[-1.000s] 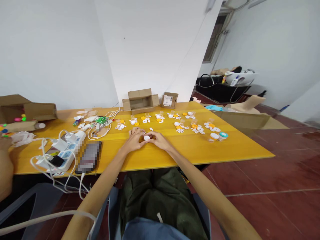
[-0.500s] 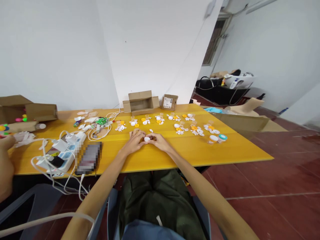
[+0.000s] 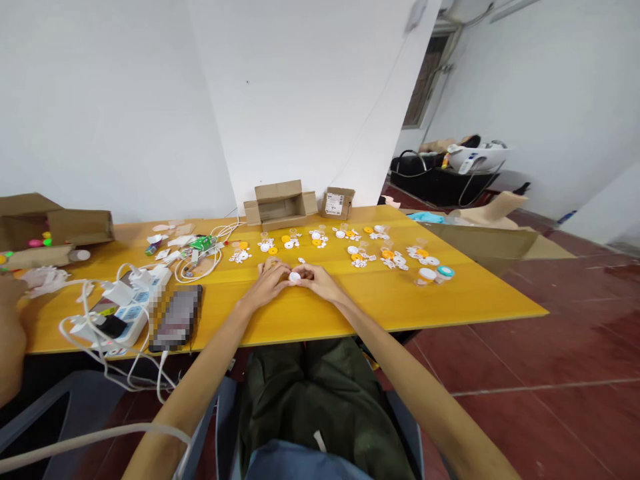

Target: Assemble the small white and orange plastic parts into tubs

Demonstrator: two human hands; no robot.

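Note:
A small white round cap [image 3: 295,277] is pinched between my two hands just above the tabletop. My left hand [image 3: 271,281] grips its left side with thumb and bent fingers. From the right, the fingers of my right hand [image 3: 319,281] close on the same cap. The cap's pale round face is turned up toward me; whatever lies under it is hidden by my fingers. Just beyond my hands lies a small white piece [image 3: 301,261]. Further back are several little groups of white pieces, orange discs [image 3: 273,251] and clear cups [image 3: 343,228].
Two lidded jars, one white-topped [image 3: 427,275] and one teal-topped [image 3: 445,272], stand to the right. Left are a phone [image 3: 177,317], a power strip [image 3: 140,307] and tangled cables. Cardboard boxes [image 3: 280,203] line the wall. Another person's hand [image 3: 11,293] shows at far left.
The white cap has tilted, so more of its round face shows. My hands stay in nearly the same place. The other person's hand at far left has shifted slightly.

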